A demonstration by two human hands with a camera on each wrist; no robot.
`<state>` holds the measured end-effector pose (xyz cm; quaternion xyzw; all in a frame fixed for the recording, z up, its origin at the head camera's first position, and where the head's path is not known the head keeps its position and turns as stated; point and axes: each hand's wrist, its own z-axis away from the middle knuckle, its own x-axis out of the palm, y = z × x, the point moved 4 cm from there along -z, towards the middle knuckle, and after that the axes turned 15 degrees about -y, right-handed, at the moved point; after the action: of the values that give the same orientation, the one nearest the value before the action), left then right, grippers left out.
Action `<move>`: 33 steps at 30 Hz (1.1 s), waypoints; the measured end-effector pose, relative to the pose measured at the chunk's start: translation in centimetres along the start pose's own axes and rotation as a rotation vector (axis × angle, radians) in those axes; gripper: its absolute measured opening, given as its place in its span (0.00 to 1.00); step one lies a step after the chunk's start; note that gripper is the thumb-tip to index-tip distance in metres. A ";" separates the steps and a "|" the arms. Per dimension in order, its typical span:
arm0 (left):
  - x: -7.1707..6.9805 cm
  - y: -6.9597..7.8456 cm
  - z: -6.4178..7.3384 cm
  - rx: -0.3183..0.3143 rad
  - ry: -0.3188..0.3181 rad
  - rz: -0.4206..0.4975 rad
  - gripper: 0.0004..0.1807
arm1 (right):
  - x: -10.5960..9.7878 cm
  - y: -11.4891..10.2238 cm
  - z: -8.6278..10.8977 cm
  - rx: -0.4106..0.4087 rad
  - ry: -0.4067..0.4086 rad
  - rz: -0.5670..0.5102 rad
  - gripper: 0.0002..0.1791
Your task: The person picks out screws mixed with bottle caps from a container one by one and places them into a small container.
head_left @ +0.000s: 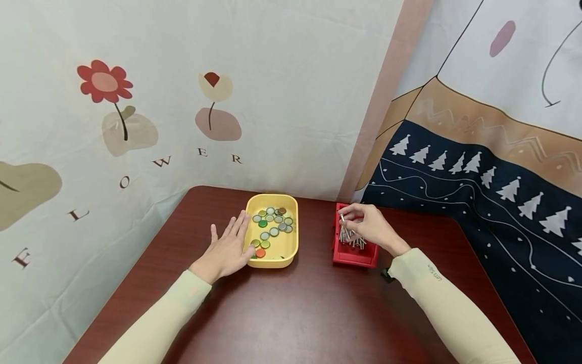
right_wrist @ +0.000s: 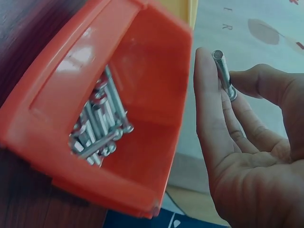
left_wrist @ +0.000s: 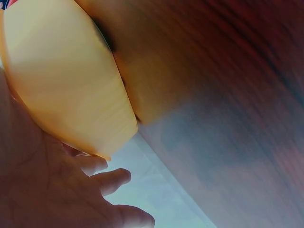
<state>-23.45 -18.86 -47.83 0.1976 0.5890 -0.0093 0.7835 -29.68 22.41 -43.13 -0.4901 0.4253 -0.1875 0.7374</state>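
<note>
My left hand (head_left: 229,247) lies against the left side of a yellow tray (head_left: 284,247), fingers straight and spread, thumb at the near left corner. Bottle caps (head_left: 274,231) in silver, green, orange and brown are scattered over the tray's floor. In the left wrist view, the palm is beside the tray's outer wall (left_wrist: 71,80). Over a red bin (head_left: 354,260), my right hand (head_left: 370,226) pinches one silver metal bolt (right_wrist: 222,69) between thumb and fingers. A heap of similar bolts (right_wrist: 97,118) lies inside the bin.
Both containers stand near the far edge of a dark red-brown table (head_left: 313,303), with bare tabletop between them. Behind the table hangs a printed cloth (head_left: 295,101) with flowers; a navy one with white trees (head_left: 473,164) hangs at the right.
</note>
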 end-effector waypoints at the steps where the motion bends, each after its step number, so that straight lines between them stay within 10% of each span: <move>1: 0.0 0.0 0.0 -0.001 0.002 -0.001 0.51 | -0.1 0.1 0.1 0.008 0.006 0.003 0.22; 33: -0.2 0.2 0.4 -0.008 -0.005 0.000 0.51 | -0.2 0.4 -1.8 0.170 0.091 0.011 0.20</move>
<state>-23.12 -18.82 -47.49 0.1947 0.5870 -0.0075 0.7858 -31.30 21.67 -43.71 -0.4143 0.4435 -0.2410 0.7574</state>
